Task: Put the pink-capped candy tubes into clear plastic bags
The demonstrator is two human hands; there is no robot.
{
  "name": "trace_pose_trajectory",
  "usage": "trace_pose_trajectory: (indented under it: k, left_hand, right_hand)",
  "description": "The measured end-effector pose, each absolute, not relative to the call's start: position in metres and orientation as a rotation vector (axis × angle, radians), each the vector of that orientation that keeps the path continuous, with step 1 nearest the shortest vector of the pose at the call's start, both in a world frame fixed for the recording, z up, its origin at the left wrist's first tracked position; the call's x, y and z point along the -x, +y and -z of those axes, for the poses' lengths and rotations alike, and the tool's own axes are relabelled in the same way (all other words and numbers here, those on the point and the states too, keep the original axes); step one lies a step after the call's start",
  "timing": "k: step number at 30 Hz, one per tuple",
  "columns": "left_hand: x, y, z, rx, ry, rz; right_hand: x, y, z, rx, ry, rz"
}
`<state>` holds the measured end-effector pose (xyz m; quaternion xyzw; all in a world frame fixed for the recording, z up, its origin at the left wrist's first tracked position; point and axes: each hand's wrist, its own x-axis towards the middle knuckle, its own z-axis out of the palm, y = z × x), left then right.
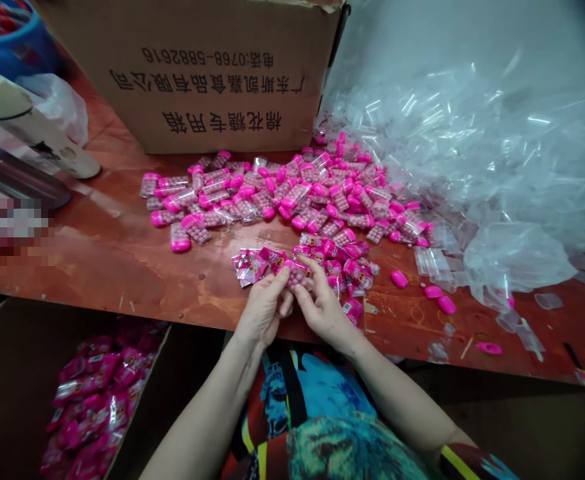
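Both of my hands meet over the table's front edge, closed around a small clear candy box [297,276] filled with pink balls. My left hand [266,303] pinches its left side with thumb and fingers. On the other side, my right hand [326,312] grips it between thumb and forefinger. Just beyond my fingers lies a pile of magenta printed wrappers [355,272], partly hidden by my hands. Farther back spreads a heap of pink-capped candy boxes [252,197], each holding pink balls.
A large cardboard carton [212,80] stands behind the heap. Clear plastic cases [497,153] are piled at right, with loose pink caps [446,305] nearby. Bottles [37,127] and a blue tub [17,50] are at left. Below, an open box [145,393] holds magenta packets.
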<state>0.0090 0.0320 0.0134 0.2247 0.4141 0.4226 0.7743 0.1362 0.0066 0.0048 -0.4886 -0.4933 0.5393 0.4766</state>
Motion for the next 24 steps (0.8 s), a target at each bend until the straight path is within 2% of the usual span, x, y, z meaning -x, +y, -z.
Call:
trace_pose_trajectory:
  k: [2, 6, 8, 13, 16, 20, 24]
  left_hand:
    - [-0.007, 0.034, -0.015, -0.449, 0.872, -0.898]
    - [-0.006, 0.037, -0.015, -0.319, 0.841, -0.969]
    - [-0.008, 0.036, -0.014, -0.322, 0.836, -0.974]
    - [-0.01, 0.032, -0.008, -0.395, 0.843, -0.9]
    - [-0.01, 0.033, -0.007, -0.385, 0.85, -0.882]
    - [-0.008, 0.036, -0.006, -0.297, 0.872, -0.998]
    - [-0.004, 0.038, -0.005, -0.299, 0.826, -0.975]
  right_hand:
    - [-0.137, 0.008, -0.005, 1.176, -1.157, -1.425]
    - [-0.141, 0.01, -0.006, 1.046, -0.894, -1.854]
    - [-0.14, 0.009, -0.007, 1.056, -0.898, -1.813]
    - [-0.135, 0.004, -0.009, 1.2, -1.236, -1.371]
    - [-0.137, 0.004, -0.008, 1.266, -1.345, -1.236]
    - [-0.139, 0.004, -0.006, 1.289, -1.375, -1.24]
    - [-0.137, 0.002, -0.006, 1.182, -1.142, -1.46]
